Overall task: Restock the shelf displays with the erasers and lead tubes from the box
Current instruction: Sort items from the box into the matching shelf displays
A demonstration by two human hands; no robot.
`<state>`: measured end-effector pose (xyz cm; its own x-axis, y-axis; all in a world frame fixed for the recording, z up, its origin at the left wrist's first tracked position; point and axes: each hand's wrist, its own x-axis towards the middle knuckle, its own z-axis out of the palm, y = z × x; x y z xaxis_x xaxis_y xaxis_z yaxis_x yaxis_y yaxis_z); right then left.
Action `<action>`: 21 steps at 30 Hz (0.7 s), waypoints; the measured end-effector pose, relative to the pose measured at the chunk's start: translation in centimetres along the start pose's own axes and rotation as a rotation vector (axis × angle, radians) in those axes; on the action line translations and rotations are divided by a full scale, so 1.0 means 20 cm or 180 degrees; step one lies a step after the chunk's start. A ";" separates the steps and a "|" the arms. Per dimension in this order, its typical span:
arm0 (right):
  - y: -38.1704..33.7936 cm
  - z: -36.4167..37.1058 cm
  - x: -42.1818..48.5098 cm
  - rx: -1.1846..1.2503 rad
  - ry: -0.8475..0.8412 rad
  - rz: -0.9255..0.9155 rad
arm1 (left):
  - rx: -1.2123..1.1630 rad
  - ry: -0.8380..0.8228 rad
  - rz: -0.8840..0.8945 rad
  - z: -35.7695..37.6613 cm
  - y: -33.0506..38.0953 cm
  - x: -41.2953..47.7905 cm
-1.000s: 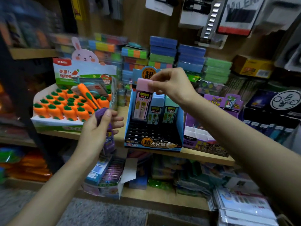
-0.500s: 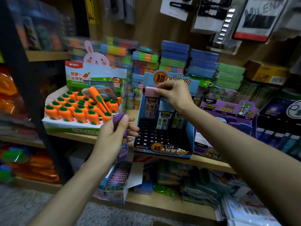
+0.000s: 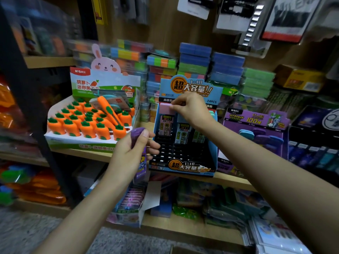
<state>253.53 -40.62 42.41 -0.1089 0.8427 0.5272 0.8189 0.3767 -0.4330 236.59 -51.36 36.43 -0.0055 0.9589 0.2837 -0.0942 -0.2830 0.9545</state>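
Observation:
A blue lead-tube display box stands on the wooden shelf, its black slotted tray mostly bare. At the tray's back left a pink-capped lead tube stands in a slot, and my right hand pinches its cap from above. Two more tubes, blue-capped and green-capped, stand in the back row to its right, partly hidden by that hand. In front of the box's left edge, my left hand grips purple lead tubes.
A carrot eraser display fills the shelf to the left. A purple lead display sits to the right. Stacked coloured eraser packs stand behind. An open box of purple packs lies on the lower shelf below my left hand.
My right hand has lowered the pink-capped tube into the back left slot of the blue display. My left hand still holds the purple tubes in about the same place.

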 end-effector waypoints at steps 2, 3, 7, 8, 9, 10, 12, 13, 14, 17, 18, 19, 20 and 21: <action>-0.01 0.00 0.02 -0.0393 -0.0142 -0.0021 | -0.0026 -0.0072 -0.0024 0.01 0.00 0.00; -0.02 -0.01 0.03 -0.0528 -0.0296 0.0008 | -0.0060 -0.0104 -0.0047 0.02 0.00 0.00; -0.06 -0.08 0.01 -0.0864 -0.0783 -0.0117 | -0.0208 -0.0270 -0.0173 0.04 0.00 0.00; -0.07 -0.12 -0.02 -0.0929 -0.0785 -0.0241 | -0.0223 -0.0349 -0.0214 0.05 0.00 -0.01; -0.08 -0.15 -0.07 -0.0886 -0.0724 -0.0355 | -0.0231 -0.0429 -0.0248 0.06 0.00 -0.01; -0.10 -0.18 -0.14 -0.0639 -0.0653 -0.0393 | -0.0238 -0.0493 -0.0270 0.08 0.00 -0.01; -0.12 -0.26 -0.28 0.0376 -0.0686 -0.0152 | -0.0266 -0.0590 -0.0278 0.12 0.00 -0.02; -0.14 -0.30 -0.36 0.0894 -0.0830 0.0057 | -0.0288 -0.0647 -0.0273 0.14 0.00 -0.03; -0.14 -0.33 -0.43 0.1276 -0.0971 0.0252 | -0.0303 -0.0713 -0.0269 0.18 0.00 -0.03; -0.11 -0.43 -0.60 0.1784 -0.1095 0.0675 | -0.0266 -0.1013 -0.0231 0.30 0.03 -0.06; -0.08 -0.46 -0.65 0.1890 -0.1036 0.0798 | -0.0237 -0.1157 -0.0209 0.35 0.04 -0.08; -0.05 -0.49 -0.69 0.1980 -0.0958 0.0906 | -0.0205 -0.1313 -0.0189 0.41 0.05 -0.10; -0.02 -0.53 -0.73 0.2059 -0.0885 0.1004 | -0.0170 -0.1464 -0.0169 0.46 0.06 -0.12; 0.02 -0.56 -0.76 0.2089 -0.0820 0.1070 | -0.0117 -0.1584 -0.0132 0.52 0.07 -0.14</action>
<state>261.80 -57.64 42.46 -0.1071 0.9844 0.1396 0.3390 0.1682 -0.9256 246.76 -54.69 37.81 0.4738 0.8402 0.2637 -0.1194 -0.2354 0.9645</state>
